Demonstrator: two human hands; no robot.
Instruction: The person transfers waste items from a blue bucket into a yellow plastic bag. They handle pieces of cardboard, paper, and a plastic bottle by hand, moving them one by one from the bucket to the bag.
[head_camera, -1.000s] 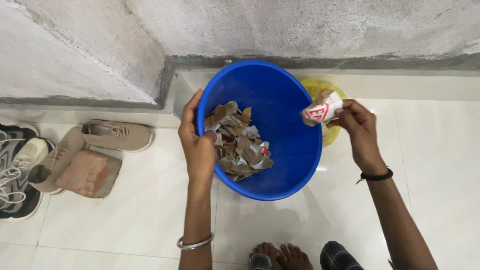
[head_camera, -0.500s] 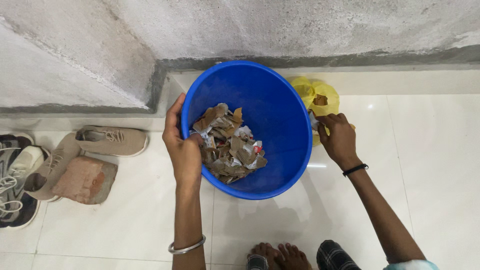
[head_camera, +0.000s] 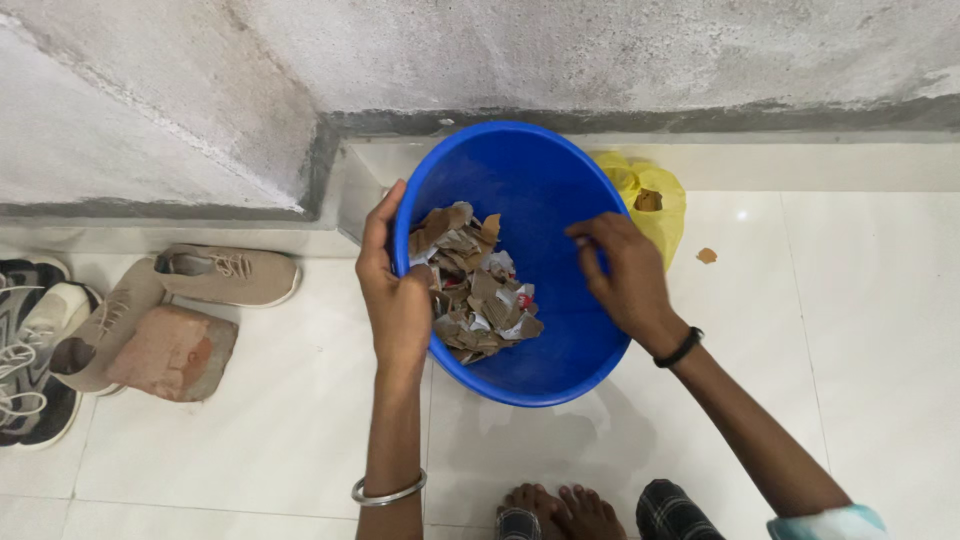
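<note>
My left hand (head_camera: 395, 295) grips the left rim of a blue plastic tub (head_camera: 560, 175) and holds it tilted above the floor. A heap of torn brown and white paper scraps (head_camera: 478, 285) lies against the tub's lower left wall. My right hand (head_camera: 622, 270) hangs over the inside of the tub near its right wall, fingers loosely curled and pointing toward the scraps, with nothing seen in it. A yellow plastic bag (head_camera: 655, 200) with brown scraps in it sits on the floor just behind the tub's right rim.
A small brown scrap (head_camera: 707, 255) lies on the white tiled floor right of the bag. Beige shoes (head_camera: 225, 272), a brick (head_camera: 170, 352) and sneakers (head_camera: 30, 340) sit at left. A grey concrete wall (head_camera: 600, 50) runs behind. My bare feet (head_camera: 560, 512) show at the bottom.
My right hand carried a crumpled paper piece to the yellow bag, let it go there, and has now come back over the tub with nothing in it. The left hand kept its grip.
</note>
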